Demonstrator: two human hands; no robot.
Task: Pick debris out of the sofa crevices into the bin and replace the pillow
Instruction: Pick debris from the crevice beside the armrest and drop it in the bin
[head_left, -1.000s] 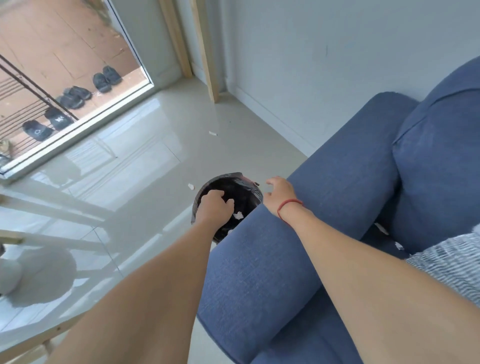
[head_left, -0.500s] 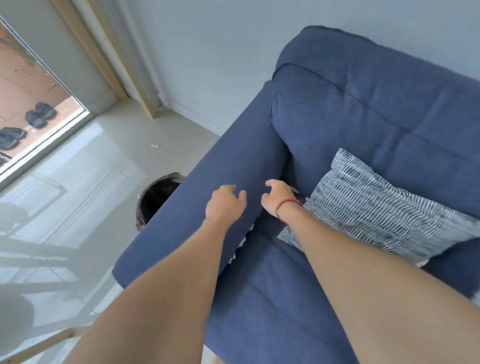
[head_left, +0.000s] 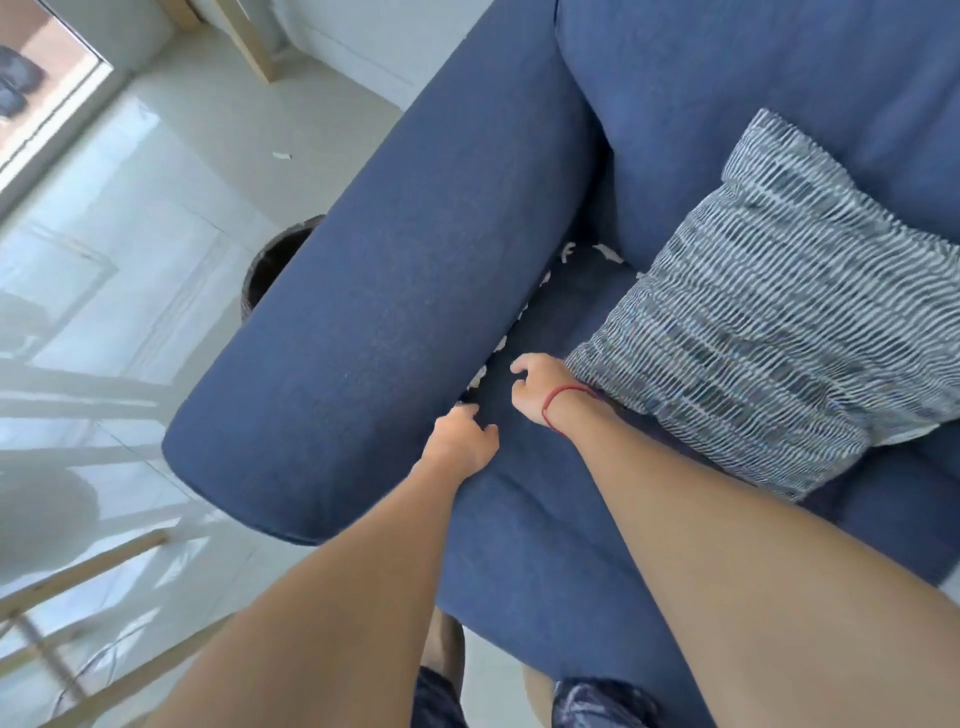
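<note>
Along the crevice (head_left: 521, 313) between armrest (head_left: 389, 312) and seat cushion (head_left: 576, 296), white debris (head_left: 500, 344) lies in a row from the near end to the far corner. One second ago both hands were at the bin (head_left: 270, 270), left of the armrest; now they have come back. The left hand (head_left: 462, 436) has curled fingers at the near end of the crevice, and I cannot tell if it already pinches a scrap. The right hand (head_left: 535, 389) hovers just beside it, loosely curled, holding nothing. I judge that a new picking round begins. The pillow (head_left: 779, 322) lies on the seat at the right, not yet replaced.

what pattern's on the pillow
The pillow has thin white and blue-grey stripes, seen best in the head view.
</note>
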